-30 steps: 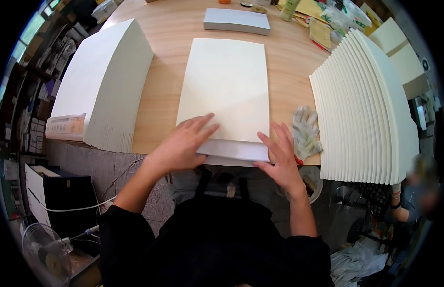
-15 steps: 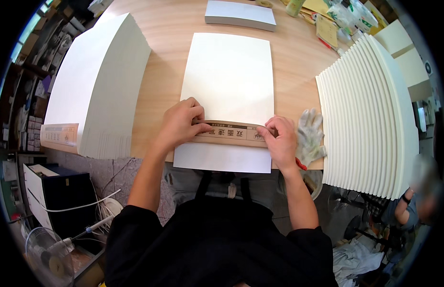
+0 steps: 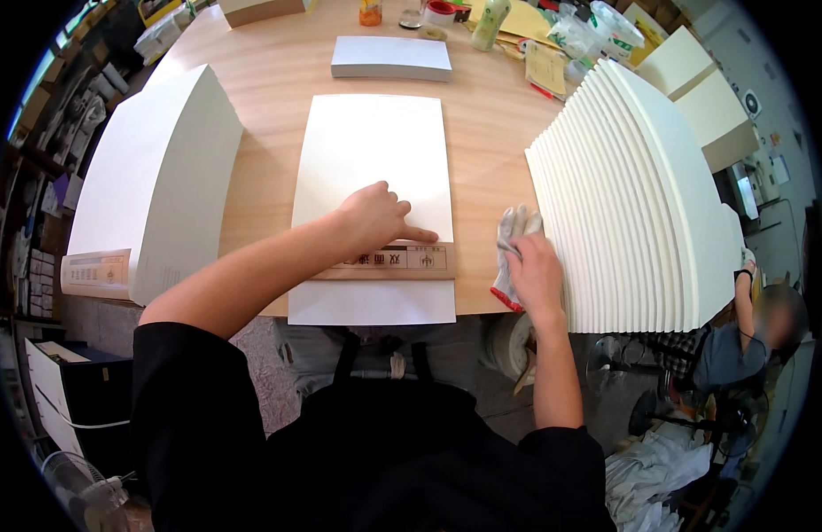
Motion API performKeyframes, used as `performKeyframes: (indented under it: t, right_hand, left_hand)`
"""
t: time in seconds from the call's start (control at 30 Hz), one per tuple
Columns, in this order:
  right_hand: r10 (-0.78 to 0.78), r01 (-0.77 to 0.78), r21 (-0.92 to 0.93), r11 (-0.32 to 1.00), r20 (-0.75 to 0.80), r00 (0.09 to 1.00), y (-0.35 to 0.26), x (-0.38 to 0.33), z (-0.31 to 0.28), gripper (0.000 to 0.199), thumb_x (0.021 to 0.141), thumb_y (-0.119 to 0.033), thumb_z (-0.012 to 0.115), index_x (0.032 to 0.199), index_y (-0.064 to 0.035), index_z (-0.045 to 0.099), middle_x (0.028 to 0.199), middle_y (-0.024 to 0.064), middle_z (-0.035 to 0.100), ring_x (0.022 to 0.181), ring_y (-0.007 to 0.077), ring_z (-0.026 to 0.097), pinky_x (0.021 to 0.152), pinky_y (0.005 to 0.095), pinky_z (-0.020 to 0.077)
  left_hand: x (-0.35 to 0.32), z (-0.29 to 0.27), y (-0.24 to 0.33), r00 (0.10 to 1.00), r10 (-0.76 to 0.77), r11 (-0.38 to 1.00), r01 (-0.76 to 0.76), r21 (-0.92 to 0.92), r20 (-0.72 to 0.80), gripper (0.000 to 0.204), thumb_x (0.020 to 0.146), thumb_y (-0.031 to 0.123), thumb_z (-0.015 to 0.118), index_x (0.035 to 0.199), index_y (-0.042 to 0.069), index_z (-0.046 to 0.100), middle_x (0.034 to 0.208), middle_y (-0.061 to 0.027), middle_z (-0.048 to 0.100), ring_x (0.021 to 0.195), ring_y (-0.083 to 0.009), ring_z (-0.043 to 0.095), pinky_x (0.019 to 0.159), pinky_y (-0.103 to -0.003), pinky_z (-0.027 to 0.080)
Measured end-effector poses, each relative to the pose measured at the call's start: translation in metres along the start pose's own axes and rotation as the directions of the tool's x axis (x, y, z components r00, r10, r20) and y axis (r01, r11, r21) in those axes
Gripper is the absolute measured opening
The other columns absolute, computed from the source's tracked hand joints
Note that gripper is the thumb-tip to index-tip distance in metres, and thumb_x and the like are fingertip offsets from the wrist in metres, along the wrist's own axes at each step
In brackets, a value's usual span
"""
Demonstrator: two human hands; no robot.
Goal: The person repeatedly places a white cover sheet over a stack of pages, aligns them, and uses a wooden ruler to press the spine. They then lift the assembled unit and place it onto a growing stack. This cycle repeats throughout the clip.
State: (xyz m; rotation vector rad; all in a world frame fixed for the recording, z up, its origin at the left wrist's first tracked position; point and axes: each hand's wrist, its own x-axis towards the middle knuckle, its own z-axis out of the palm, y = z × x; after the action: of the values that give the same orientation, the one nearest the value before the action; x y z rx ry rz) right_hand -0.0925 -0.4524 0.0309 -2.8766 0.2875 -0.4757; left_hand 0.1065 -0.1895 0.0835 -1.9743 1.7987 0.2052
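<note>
A white sheet or thin pad of paper (image 3: pixel 372 160) lies in front of me with a brown printed paper band (image 3: pixel 428 262) across its lower part. Over the band reaches my left hand (image 3: pixel 378 219), empty, its index finger stretched onto the band's upper edge near the right end and the other fingers loosely bent. To the right, my right hand (image 3: pixel 537 270) is closed on a white work glove (image 3: pixel 508 232) with a red cuff, at the foot of the fanned stack. Its fingertips are partly hidden.
A tall white paper stack (image 3: pixel 136 168) with a brown band stands at left. Thick pads in a fanned stack (image 3: pixel 623 213) stand at right. Behind lies a smaller paper block (image 3: pixel 391 58), with bottles and bags beyond. Another person (image 3: pixel 739 346) is at far right.
My right hand has left the band's right end and taken hold of the glove, which has turned. My left hand has slid rightward along the band. The view has shifted.
</note>
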Motion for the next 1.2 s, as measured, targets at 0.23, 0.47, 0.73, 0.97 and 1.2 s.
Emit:
performKeyframes:
  t: [0.23, 0.47, 0.73, 0.97, 1.2]
  right_hand:
    - [-0.469, 0.463, 0.237, 0.854, -0.034, 0.882, -0.073, -0.007, -0.009, 0.018, 0.087, -0.005, 0.073, 0.104, -0.0029, 0.072, 0.100, 0.0111, 0.068, 0.092, 0.0315, 0.066, 0.078, 0.0413, 0.0551]
    - [-0.800, 0.828, 0.100, 0.551, -0.220, 0.559, -0.200, -0.001, 0.084, 0.026, 0.079, -0.010, 0.067, 0.102, 0.0011, 0.070, 0.104, 0.0137, 0.067, 0.098, 0.0282, 0.065, 0.086, 0.0479, 0.0542]
    - [-0.648, 0.607, 0.367, 0.705, -0.014, 0.762, -0.297, 0.001, 0.116, 0.010, 0.076, -0.014, 0.067, 0.074, -0.0048, 0.070, 0.081, 0.0114, 0.069, 0.083, 0.0290, 0.069, 0.084, 0.0445, 0.0533]
    - [-0.680, 0.708, 0.096, 0.699, -0.217, 0.701, -0.251, 0.007, 0.106, 0.017, 0.080, -0.015, 0.066, 0.087, -0.0011, 0.070, 0.093, 0.0137, 0.066, 0.093, 0.0292, 0.065, 0.090, 0.0449, 0.0517]
    - [-0.277, 0.280, -0.115, 0.953, 0.046, 0.960, -0.001, -0.036, -0.018, 0.009, 0.082, -0.013, 0.071, 0.087, -0.0057, 0.070, 0.089, 0.0111, 0.063, 0.093, 0.0299, 0.064, 0.084, 0.0423, 0.0537]
  left_hand:
    - [-0.002, 0.004, -0.001, 1.000, 0.004, 0.995, -0.006, -0.095, -0.029, 0.112, 0.064, 0.027, 0.096, 0.158, 0.052, 0.040, 0.111, -0.0002, 0.069, 0.105, -0.0201, 0.069, 0.090, -0.034, 0.049]
    - [0.015, 0.029, 0.006, 0.987, -0.093, 0.987, 0.073, -0.145, -0.135, 0.089, 0.081, 0.023, 0.086, 0.152, 0.058, 0.045, 0.112, 0.0007, 0.070, 0.108, -0.0200, 0.070, 0.092, -0.036, 0.053]
    - [0.006, 0.013, -0.012, 1.000, 0.013, 0.975, -0.017, -0.220, -0.016, 0.121, 0.059, 0.020, 0.095, 0.157, 0.058, 0.037, 0.112, -0.0010, 0.070, 0.106, -0.0225, 0.070, 0.088, -0.036, 0.053]
    - [0.001, -0.008, -0.011, 0.999, 0.002, 1.000, -0.001, -0.029, 0.033, 0.113, 0.073, 0.016, 0.091, 0.159, 0.060, 0.032, 0.114, -0.0004, 0.070, 0.100, -0.0216, 0.070, 0.083, -0.035, 0.054]
    - [-0.011, 0.009, 0.031, 0.975, -0.122, 0.979, 0.148, 0.138, -0.186, 0.089, 0.090, 0.021, 0.078, 0.165, 0.041, 0.033, 0.108, -0.0023, 0.069, 0.102, -0.0191, 0.066, 0.087, -0.034, 0.050]
